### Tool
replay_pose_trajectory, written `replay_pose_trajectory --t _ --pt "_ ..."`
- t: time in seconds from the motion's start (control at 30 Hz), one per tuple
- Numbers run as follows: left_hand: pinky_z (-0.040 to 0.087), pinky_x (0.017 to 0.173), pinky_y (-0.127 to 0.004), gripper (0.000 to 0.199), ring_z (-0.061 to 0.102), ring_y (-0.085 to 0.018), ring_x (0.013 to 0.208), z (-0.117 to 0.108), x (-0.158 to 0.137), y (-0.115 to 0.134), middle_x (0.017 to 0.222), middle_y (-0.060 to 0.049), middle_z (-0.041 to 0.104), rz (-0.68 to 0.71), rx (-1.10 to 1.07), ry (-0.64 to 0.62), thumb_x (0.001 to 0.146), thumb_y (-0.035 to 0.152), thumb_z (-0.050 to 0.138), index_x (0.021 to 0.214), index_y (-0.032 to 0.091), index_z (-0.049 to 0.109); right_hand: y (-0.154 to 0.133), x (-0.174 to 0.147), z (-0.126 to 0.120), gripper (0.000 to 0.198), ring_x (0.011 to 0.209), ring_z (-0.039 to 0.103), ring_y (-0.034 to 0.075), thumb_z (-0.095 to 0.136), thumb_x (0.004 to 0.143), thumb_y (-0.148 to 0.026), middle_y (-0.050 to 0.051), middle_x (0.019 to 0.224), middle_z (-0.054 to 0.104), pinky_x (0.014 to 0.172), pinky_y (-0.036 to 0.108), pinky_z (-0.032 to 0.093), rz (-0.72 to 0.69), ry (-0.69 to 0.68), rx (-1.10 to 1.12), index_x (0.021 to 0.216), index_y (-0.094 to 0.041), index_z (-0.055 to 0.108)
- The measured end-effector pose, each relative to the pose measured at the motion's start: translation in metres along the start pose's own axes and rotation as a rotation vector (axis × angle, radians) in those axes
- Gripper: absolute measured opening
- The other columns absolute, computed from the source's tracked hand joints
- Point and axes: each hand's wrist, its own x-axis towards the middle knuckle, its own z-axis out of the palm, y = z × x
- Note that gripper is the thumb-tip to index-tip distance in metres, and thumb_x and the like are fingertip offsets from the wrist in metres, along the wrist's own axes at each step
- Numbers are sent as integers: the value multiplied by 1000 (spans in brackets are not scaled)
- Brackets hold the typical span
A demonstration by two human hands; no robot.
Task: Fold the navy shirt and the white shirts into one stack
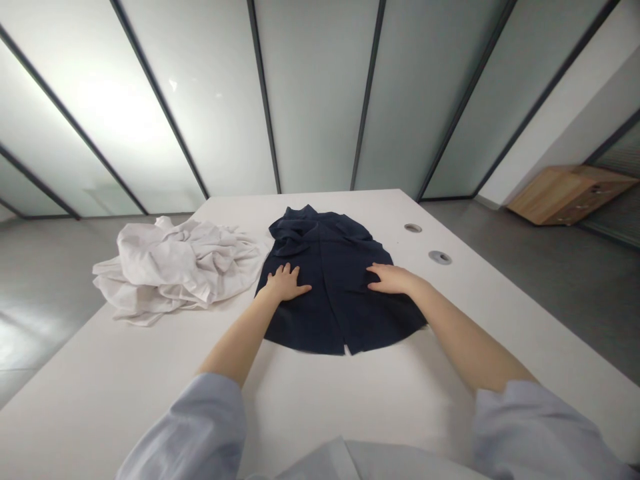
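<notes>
A dark navy garment (350,293) lies on the white table in front of me, its lower part spread flat with a short slit at the near hem. Its far end is bunched up in folds; whether it is a skirt or a dress I cannot tell. My left hand (286,283) rests flat on its left side, fingers spread. On the right side lies my right hand (390,278), fingers stretched out over the cloth near its edge. Neither hand grips the fabric.
A crumpled heap of white cloth (175,267) sits left of the navy garment, reaching the table's left edge. Two round grommets (440,257) are set in the white table (320,393) at the right. Beyond stand frosted glass panels (315,93) and a wooden cabinet (565,193).
</notes>
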Motion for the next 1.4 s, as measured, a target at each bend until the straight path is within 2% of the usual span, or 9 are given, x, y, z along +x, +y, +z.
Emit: replay_pose_trajectory --t 0.1,0.2,0.33,0.53,0.77,1.0,1.17,1.27,1.4 --pt "44 97 -48 81 51 -40 125 -14 -2 0 141 -20 51 40 25 -42 77 72 52 138 20 50 -1 0 -15 50 106 67 31 71 75 -39 8 116 71 95 40 51 -31 -40 97 124 -27 67" --pt "46 94 -43 71 60 -35 115 -24 2 0 129 -17 60 85 40 35 83 66 50 135 18 52 2 9 -26 39 106 67 25 56 87 -33 6 115 72 96 37 50 -4 76 203 124 -26 66" --pt "34 109 -44 68 45 -32 133 -12 17 1 147 -15 46 154 21 174 91 62 39 144 19 43 8 27 -13 37 116 62 22 46 91 -25 7 126 67 104 37 45 1 184 249 121 -21 66" --pt "18 118 -47 73 21 -29 147 16 30 -6 161 -9 22 94 -31 174 92 66 27 151 23 33 18 35 21 46 137 42 28 46 94 -36 12 147 47 115 44 31 -76 244 -61 133 -15 59" --pt "16 116 -56 79 16 -33 148 16 29 -4 162 -12 18 37 27 144 91 70 20 154 22 25 31 30 15 56 136 43 29 40 95 -46 13 149 46 113 43 33 -10 233 -230 140 -15 52" --pt "33 107 -55 73 33 -38 139 1 5 14 155 -18 34 53 122 70 92 64 29 148 18 36 -9 23 -10 48 116 60 32 47 91 -43 15 127 64 99 44 46 -14 93 -378 127 -16 63" --pt "40 101 -46 63 49 -33 126 -14 12 27 137 -16 53 130 112 192 89 62 40 133 18 53 -38 41 -7 55 134 45 29 40 95 -48 14 143 51 110 41 36 -102 154 -270 137 -16 55" --pt "30 111 -44 64 36 -30 138 -6 30 23 151 -14 41 151 86 315 94 58 33 143 19 43 -44 57 6 63 144 29 29 33 97 -53 14 154 37 115 43 27 5 143 -225 146 -16 44" --pt "21 117 -46 74 20 -31 147 13 48 12 160 -13 26 73 43 253 93 65 27 150 18 33 -44 66 19 69 147 18 30 24 97 -59 13 160 22 117 48 18 173 95 -170 153 -18 31"
